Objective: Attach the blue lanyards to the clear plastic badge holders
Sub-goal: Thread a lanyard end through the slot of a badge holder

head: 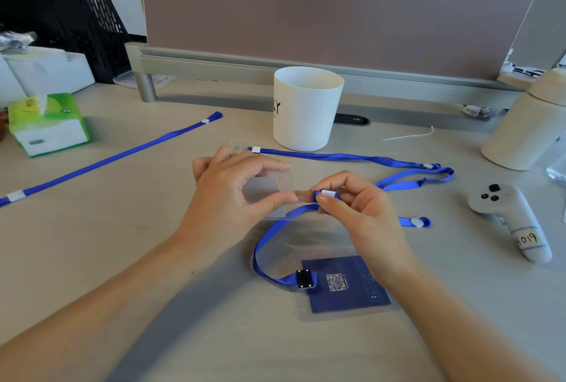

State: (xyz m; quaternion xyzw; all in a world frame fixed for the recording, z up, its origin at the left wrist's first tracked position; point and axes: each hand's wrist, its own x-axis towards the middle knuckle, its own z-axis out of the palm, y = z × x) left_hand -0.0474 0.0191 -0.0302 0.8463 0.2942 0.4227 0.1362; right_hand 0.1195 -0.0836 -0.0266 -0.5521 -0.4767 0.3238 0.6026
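Note:
My left hand [232, 185] pinches a clear plastic badge holder [266, 190] just above the desk. My right hand [352, 204] grips the white clip end of a blue lanyard [263, 247] right at the holder's right edge. That lanyard loops down to a black buckle [305, 279] lying on a dark blue card in a clear sleeve [346, 285]. A second blue lanyard [346, 156] lies behind my hands, and a third lanyard [107, 161] stretches diagonally at the left.
A white cup [306, 109] stands behind the hands. A green tissue box [46, 124] sits at the left, a beige round container [526, 124] and a grey controller [511, 219] at the right. A partition wall [321, 14] closes the desk's far side.

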